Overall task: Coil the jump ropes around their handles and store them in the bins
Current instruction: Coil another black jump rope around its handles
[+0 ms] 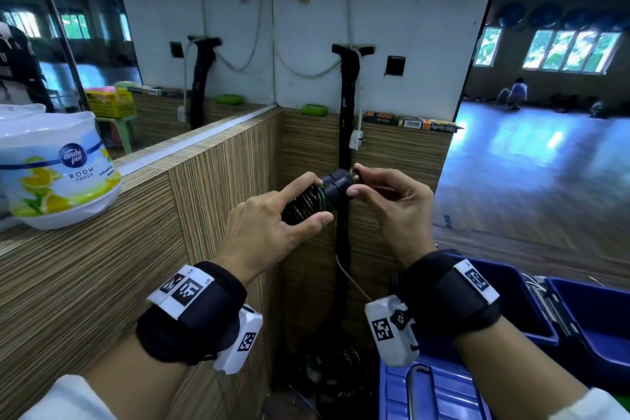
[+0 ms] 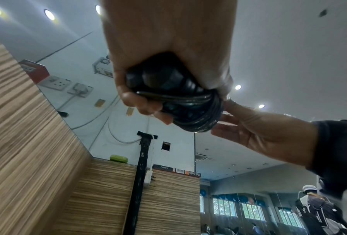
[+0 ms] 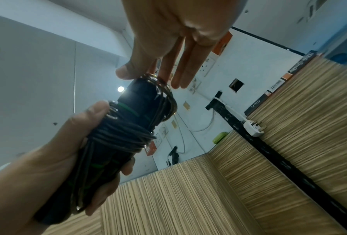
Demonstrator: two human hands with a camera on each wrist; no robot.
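Observation:
Two black jump-rope handles with green rings (image 1: 335,185) are bundled together, and thin wire rope (image 1: 308,202) is coiled round them. My left hand (image 1: 317,198) grips the bundle between thumb and fingers at chest height. At the bundle's far end, my right hand (image 1: 355,181) pinches a loop of the rope (image 3: 164,89) between thumb and forefinger. In the left wrist view the coil (image 2: 198,117) bulges out of my fist. A thin strand (image 1: 353,280) hangs below the hands. Blue bins (image 1: 511,303) stand at the lower right, under my right forearm.
A wood-panelled corner (image 1: 221,187) stands right in front, with a black taped strip (image 1: 346,133) and a white plug (image 1: 355,140). An air-freshener tub (image 1: 58,174) sits on the left ledge. A second blue bin (image 1: 600,317) holds wire rope. People sit far off on the hall floor (image 1: 514,92).

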